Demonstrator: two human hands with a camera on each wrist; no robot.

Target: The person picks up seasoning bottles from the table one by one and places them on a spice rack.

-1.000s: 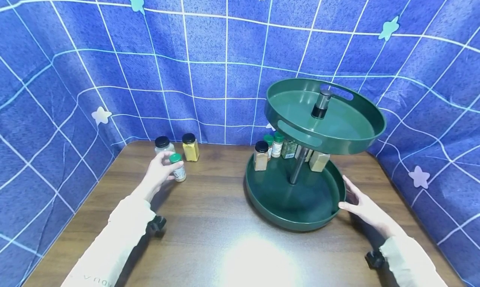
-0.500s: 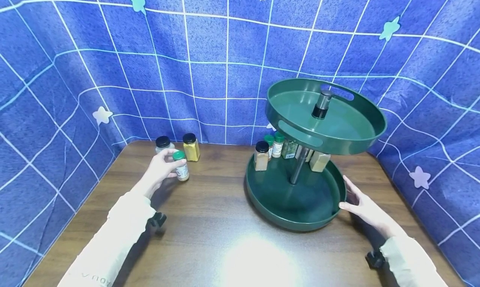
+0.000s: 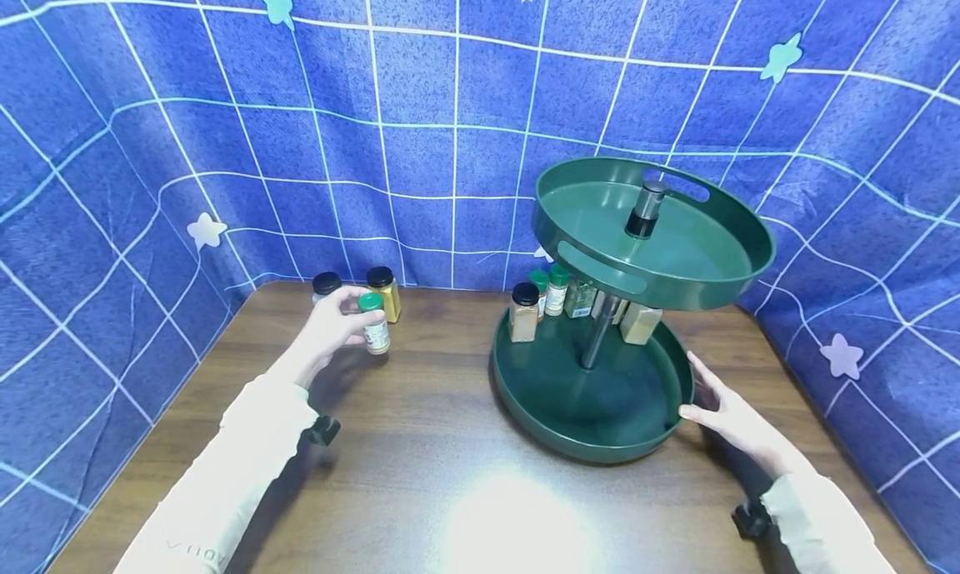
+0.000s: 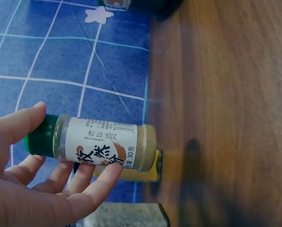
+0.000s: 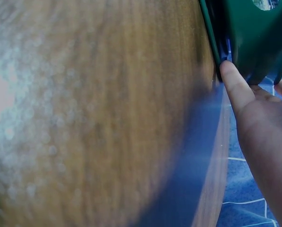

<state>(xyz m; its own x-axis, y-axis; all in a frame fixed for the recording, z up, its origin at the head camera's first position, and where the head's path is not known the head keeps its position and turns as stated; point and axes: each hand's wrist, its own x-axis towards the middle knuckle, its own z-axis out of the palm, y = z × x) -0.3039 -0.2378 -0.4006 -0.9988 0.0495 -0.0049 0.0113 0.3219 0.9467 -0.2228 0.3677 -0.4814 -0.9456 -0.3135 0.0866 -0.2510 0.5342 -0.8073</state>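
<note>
My left hand [image 3: 333, 328] pinches a small spice jar [image 3: 377, 337] with a green cap, at the left of the table in the head view. Its white label and tan powder show in the left wrist view, where the thumb is at the cap and fingers lie along the jar [image 4: 100, 142]. At the right, my right hand [image 3: 727, 407] touches the outer wall of the lower tray [image 3: 592, 451] of a green two-tier rack, fingers spread and fairly straight. The thumb [image 5: 235, 82] meets the tray's edge in the right wrist view.
Behind the left hand stand a yellow spice jar [image 3: 387, 297] and a partly hidden black-capped jar [image 3: 326, 284]. Several spice jars, among them a black-capped one [image 3: 523, 316], stand at the lower tray's back. The upper tray [image 3: 697, 241] overhangs them. A blue curtain [image 3: 420, 166] hangs behind.
My left hand has carried the green-capped spice jar to the right and slightly toward the back, now partly in front of the yellow jar. The right hand and the rack stay put.
</note>
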